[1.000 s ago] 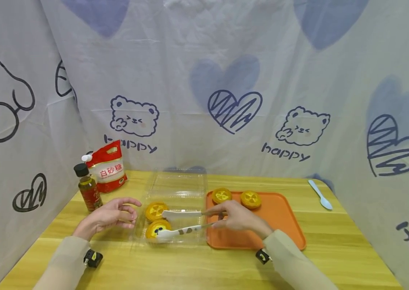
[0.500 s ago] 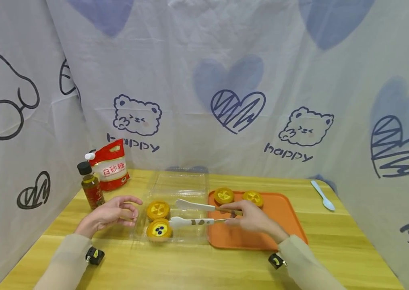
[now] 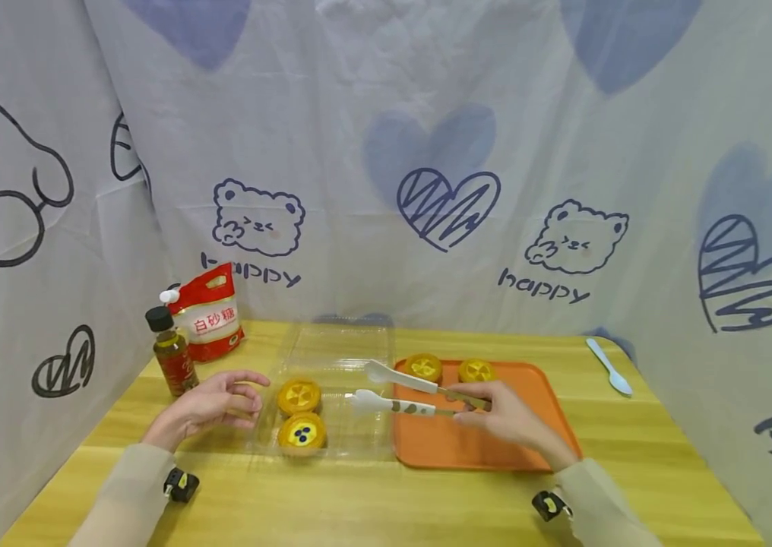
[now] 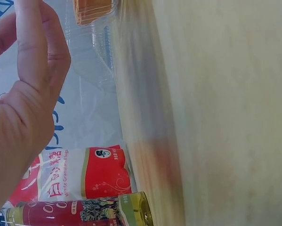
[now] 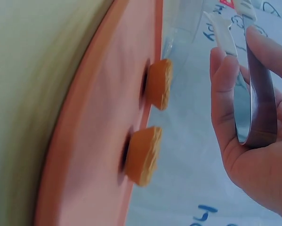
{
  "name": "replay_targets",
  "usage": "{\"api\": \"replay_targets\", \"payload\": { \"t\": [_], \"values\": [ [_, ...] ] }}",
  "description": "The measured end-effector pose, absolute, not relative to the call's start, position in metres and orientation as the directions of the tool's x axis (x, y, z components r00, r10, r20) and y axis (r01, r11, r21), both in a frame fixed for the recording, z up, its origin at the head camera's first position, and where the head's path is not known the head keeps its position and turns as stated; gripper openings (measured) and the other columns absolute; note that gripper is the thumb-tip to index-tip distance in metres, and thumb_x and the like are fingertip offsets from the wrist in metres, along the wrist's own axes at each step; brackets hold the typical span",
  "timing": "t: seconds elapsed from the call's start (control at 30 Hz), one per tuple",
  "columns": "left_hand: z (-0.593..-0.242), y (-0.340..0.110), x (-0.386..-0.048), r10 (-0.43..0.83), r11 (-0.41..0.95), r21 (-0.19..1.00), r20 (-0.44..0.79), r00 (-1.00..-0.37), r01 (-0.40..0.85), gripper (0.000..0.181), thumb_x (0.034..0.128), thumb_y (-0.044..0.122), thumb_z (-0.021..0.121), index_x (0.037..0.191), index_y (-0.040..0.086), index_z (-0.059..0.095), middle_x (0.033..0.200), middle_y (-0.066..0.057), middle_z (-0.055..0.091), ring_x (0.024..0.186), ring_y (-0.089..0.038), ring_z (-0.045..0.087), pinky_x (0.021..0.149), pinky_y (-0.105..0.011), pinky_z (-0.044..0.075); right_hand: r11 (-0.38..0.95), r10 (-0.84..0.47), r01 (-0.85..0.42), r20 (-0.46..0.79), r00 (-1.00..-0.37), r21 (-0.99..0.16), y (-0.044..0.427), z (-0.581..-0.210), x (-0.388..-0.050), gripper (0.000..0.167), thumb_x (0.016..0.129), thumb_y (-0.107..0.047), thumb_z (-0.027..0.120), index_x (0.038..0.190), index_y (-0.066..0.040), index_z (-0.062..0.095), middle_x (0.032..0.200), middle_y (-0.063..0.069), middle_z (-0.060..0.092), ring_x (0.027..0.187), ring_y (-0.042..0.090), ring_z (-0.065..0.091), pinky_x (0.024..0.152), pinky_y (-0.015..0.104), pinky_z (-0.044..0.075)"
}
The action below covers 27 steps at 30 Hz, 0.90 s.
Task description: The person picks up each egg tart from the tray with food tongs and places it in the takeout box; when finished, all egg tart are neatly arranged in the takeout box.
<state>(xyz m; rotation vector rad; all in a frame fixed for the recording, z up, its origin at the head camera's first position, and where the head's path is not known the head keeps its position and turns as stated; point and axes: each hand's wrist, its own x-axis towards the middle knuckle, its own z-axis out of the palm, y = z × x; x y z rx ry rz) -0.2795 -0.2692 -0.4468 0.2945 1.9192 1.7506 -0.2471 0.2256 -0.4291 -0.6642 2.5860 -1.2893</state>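
My right hand grips a pair of tongs with white tips and a metal bend. Nothing sits between the spread tips, which hover over the right part of a clear plastic box and the left edge of the orange tray. Inside the box lie an egg tart with a yellow pinwheel top and a tart with dark berries. Two more tarts rest on the tray, a left one and a right one. Beside the box, my left hand holds nothing, fingers loosely bent.
Behind my left hand stand a dark-capped bottle and a red-and-white sugar bag. The box's clear lid is raised at the back. A pale blue spoon lies at the far right, near the cloth backdrop.
The tongs have come off the berry tart, leaving it in the box. My right hand has moved right and back over the tray with them. My left hand stays nearly still.
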Motion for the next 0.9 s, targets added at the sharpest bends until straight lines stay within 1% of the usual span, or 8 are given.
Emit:
{"api": "replay_targets", "payload": {
  "t": [0.2,0.3,0.4,0.53,0.63,0.77,0.83,0.9],
  "values": [
    [-0.444,-0.269,-0.284,0.502,0.151,0.973,-0.225,-0.835,-0.172,0.054,0.0921,0.004,0.064,0.137,-0.008,0.036,0.096,-0.008,0.061,0.084,-0.018,0.064,0.080,-0.038,0.061,0.534,-0.407,-0.286,0.054,-0.912,-0.796,0.242,-0.430,-0.246,0.049,0.090,-0.031,0.071,0.135,-0.014,0.060,0.130,0.015,0.064,0.075,0.017,0.053,0.059,0.024,0.047],
    [-0.446,-0.270,-0.284,0.504,0.146,0.975,-0.220,-0.835,-0.169,0.055,0.0924,0.004,0.063,0.138,-0.009,0.034,0.097,-0.008,0.061,0.085,-0.018,0.065,0.080,-0.039,0.061,0.540,-0.383,-0.296,0.084,-0.920,-0.788,0.250,-0.430,-0.247,0.049,0.089,-0.031,0.072,0.133,-0.014,0.061,0.129,0.013,0.065,0.078,0.015,0.053,0.063,0.023,0.048],
    [-0.448,-0.270,-0.284,0.499,0.147,0.973,-0.228,-0.836,-0.177,0.056,0.0920,0.003,0.063,0.138,-0.009,0.034,0.097,-0.008,0.062,0.085,-0.018,0.065,0.081,-0.039,0.061,0.546,-0.370,-0.318,0.117,-0.922,-0.775,0.258,-0.430,-0.248,0.048,0.088,-0.029,0.073,0.132,-0.013,0.062,0.128,0.013,0.065,0.067,0.013,0.049,0.055,0.023,0.046],
    [-0.451,-0.270,-0.282,0.495,0.143,0.970,-0.244,-0.834,-0.199,0.054,0.0920,0.002,0.063,0.138,-0.007,0.035,0.098,-0.007,0.062,0.085,-0.019,0.065,0.081,-0.039,0.061,0.532,-0.361,-0.310,0.120,-0.925,-0.788,0.269,-0.430,-0.247,0.050,0.089,-0.028,0.072,0.134,-0.008,0.060,0.131,0.019,0.062,0.060,0.020,0.055,0.053,0.031,0.052],
    [-0.450,-0.271,-0.282,0.496,0.137,0.970,-0.244,-0.833,-0.203,0.054,0.0922,0.002,0.062,0.138,-0.007,0.035,0.098,-0.008,0.062,0.086,-0.019,0.065,0.081,-0.039,0.061,0.531,-0.341,-0.294,0.117,-0.933,-0.795,0.276,-0.431,-0.246,0.052,0.089,-0.029,0.072,0.135,-0.007,0.059,0.133,0.019,0.061,0.079,0.024,0.064,0.064,0.034,0.057],
    [-0.447,-0.270,-0.283,0.493,0.135,0.971,-0.239,-0.836,-0.198,0.054,0.0919,0.003,0.063,0.138,-0.007,0.035,0.098,-0.009,0.062,0.086,-0.019,0.065,0.080,-0.038,0.061,0.549,-0.315,-0.258,0.090,-0.945,-0.795,0.283,-0.432,-0.244,0.054,0.089,-0.030,0.071,0.136,-0.008,0.058,0.134,0.018,0.060,0.085,0.023,0.063,0.067,0.033,0.057],
    [-0.446,-0.271,-0.282,0.496,0.137,0.972,-0.235,-0.836,-0.192,0.055,0.0921,0.003,0.063,0.138,-0.008,0.035,0.099,-0.009,0.062,0.086,-0.018,0.065,0.080,-0.038,0.061,0.552,-0.303,-0.232,0.067,-0.951,-0.801,0.286,-0.432,-0.243,0.054,0.089,-0.030,0.071,0.137,-0.008,0.057,0.136,0.019,0.059,0.082,0.027,0.062,0.064,0.035,0.057],
    [-0.446,-0.270,-0.282,0.496,0.138,0.972,-0.235,-0.836,-0.191,0.054,0.0924,0.003,0.062,0.138,-0.008,0.035,0.099,-0.009,0.062,0.086,-0.018,0.065,0.080,-0.038,0.061,0.562,-0.290,-0.230,0.071,-0.954,-0.794,0.289,-0.431,-0.242,0.053,0.089,-0.031,0.072,0.136,-0.009,0.058,0.136,0.017,0.059,0.094,0.030,0.064,0.069,0.032,0.057]
  ]
}}
